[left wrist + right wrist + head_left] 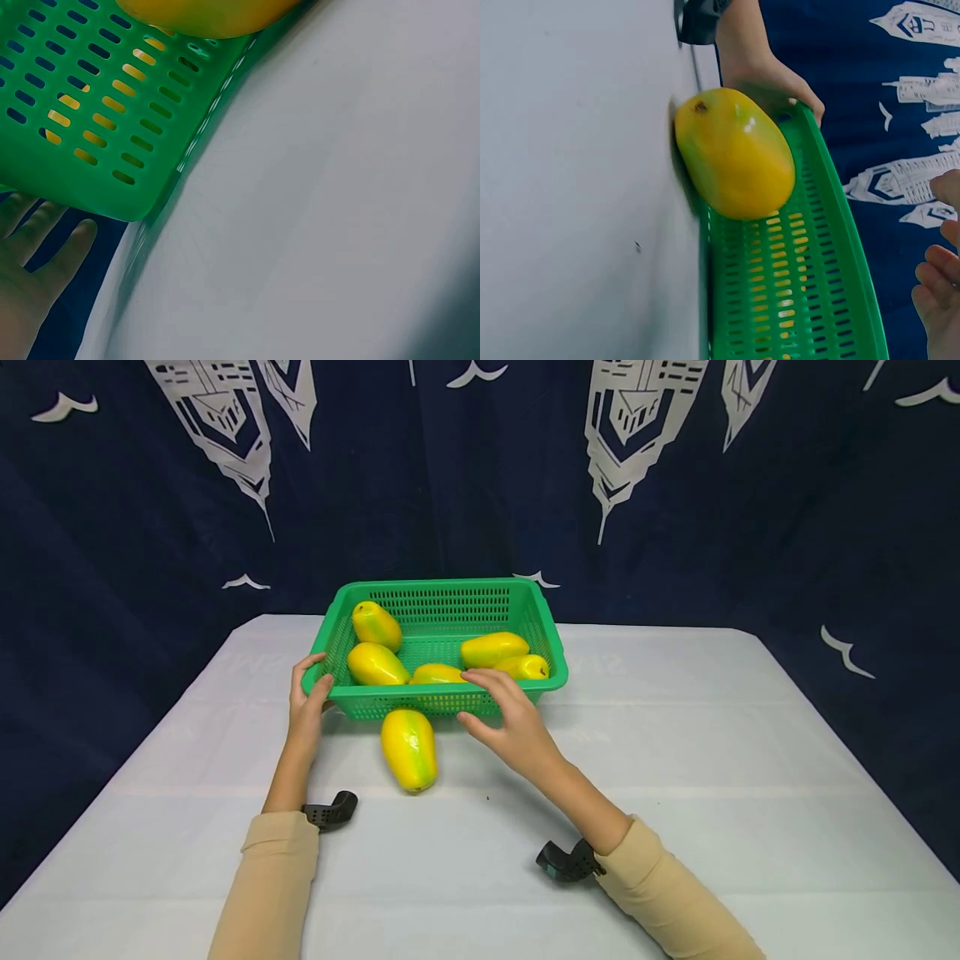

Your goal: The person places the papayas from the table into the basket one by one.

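Observation:
A green plastic basket (442, 583) with slotted walls stands on the white table and holds several yellow mangoes (377, 664). My left hand (305, 710) grips the basket's rim at its near left corner, the thumb on the front side. One yellow mango (409, 750) with a green streak lies on the table just in front of the basket; the right wrist view shows this mango (735, 154) up close. My right hand (517, 727) is to the right of it, at the basket's front side, with fingers spread and nothing held. Its fingertips overlap the front rim; contact cannot be told.
The white-covered table (712, 777) extends on both sides of the basket. Behind it hangs a dark blue curtain (465, 493) with white printed shapes. A black wrist camera (332, 811) sits on the left wrist and another black camera (567, 862) on the right.

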Motion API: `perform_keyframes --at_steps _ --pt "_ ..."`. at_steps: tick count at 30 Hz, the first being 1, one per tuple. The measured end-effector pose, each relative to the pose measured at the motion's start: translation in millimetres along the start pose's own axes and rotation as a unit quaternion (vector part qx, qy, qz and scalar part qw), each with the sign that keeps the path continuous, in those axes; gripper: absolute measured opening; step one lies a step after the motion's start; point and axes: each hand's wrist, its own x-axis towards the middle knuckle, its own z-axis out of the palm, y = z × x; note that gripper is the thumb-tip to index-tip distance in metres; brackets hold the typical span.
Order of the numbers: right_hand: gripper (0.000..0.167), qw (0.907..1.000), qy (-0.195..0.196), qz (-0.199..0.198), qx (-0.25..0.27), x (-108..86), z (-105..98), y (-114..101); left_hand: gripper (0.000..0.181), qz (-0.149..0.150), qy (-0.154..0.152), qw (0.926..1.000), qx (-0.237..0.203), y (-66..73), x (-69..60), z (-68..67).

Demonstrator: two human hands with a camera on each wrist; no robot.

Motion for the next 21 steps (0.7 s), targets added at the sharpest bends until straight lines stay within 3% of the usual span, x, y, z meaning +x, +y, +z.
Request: perform_keyframes --at_steps 13,21 --pt "0.050 0.9993 -0.027 -0.001 0.026 -7.9 17 -9 0.044 -0.009 -0.002 0.9999 0.010 2.9 -2.4 0.1" --pt "0.055 0.9972 -0.064 0.007 0.037 -13.4 28 -11 0.044 -0.006 -0.001 0.9999 0.011 -0.8 0.4 -0.1"
